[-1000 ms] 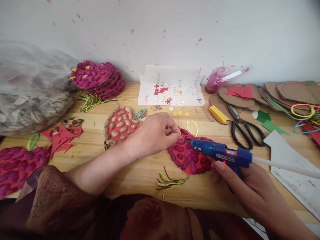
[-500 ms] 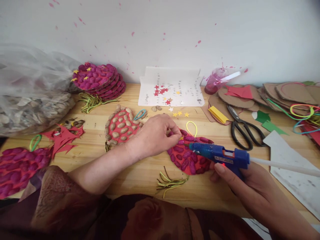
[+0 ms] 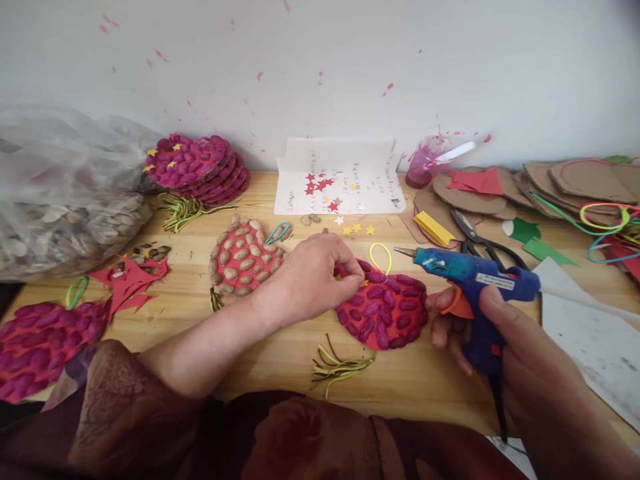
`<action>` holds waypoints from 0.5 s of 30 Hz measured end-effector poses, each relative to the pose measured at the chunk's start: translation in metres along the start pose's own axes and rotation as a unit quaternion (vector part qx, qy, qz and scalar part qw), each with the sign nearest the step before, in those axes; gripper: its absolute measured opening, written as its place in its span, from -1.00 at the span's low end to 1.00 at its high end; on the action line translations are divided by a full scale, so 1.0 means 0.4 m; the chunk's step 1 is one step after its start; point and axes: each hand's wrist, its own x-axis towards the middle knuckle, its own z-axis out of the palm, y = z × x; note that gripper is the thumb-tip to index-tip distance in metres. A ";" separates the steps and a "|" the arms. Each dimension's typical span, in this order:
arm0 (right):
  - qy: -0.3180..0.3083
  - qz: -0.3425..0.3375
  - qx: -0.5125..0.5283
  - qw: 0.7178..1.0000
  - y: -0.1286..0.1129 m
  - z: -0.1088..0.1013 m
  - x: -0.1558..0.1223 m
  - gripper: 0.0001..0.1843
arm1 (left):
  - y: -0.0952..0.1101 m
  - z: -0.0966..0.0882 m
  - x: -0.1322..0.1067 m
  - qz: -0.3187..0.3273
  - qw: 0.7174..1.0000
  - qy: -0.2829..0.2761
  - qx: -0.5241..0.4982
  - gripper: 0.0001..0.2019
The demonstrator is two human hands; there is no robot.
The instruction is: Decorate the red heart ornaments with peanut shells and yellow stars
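Note:
A red card disc (image 3: 383,310) covered with purple-dyed peanut shells lies on the wooden table (image 3: 280,360), with a yellow loop (image 3: 381,257) at its top. My left hand (image 3: 313,273) pinches at the disc's upper left edge, fingertips pressed on a shell. My right hand (image 3: 493,330) grips a blue hot glue gun (image 3: 470,280), held up to the right of the disc with its nozzle pointing left, clear of the shells.
Another red disc with plain peanut shells (image 3: 245,257) lies left of my hand. Finished purple discs (image 3: 197,167) are stacked at the back. A plastic bag of shells (image 3: 60,200), black scissors (image 3: 483,243), star-strewn paper (image 3: 340,177), cardboard rounds (image 3: 575,180) and green-yellow strips (image 3: 340,367) surround the work.
My right hand has lifted the glue gun off the disc and drawn it back to the right, tilting it upright. My left hand stays pinched at the disc's edge.

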 end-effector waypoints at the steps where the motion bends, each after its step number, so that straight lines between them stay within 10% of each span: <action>1: -0.002 0.005 0.009 1.000 0.006 0.000 0.002 -0.58 | 0.001 0.003 0.000 0.000 1.000 0.001 -0.001 -0.86; 15: -0.018 0.004 0.022 1.000 0.026 -0.006 0.007 -0.55 | 0.010 0.025 -0.008 0.032 0.998 0.018 0.042 -0.84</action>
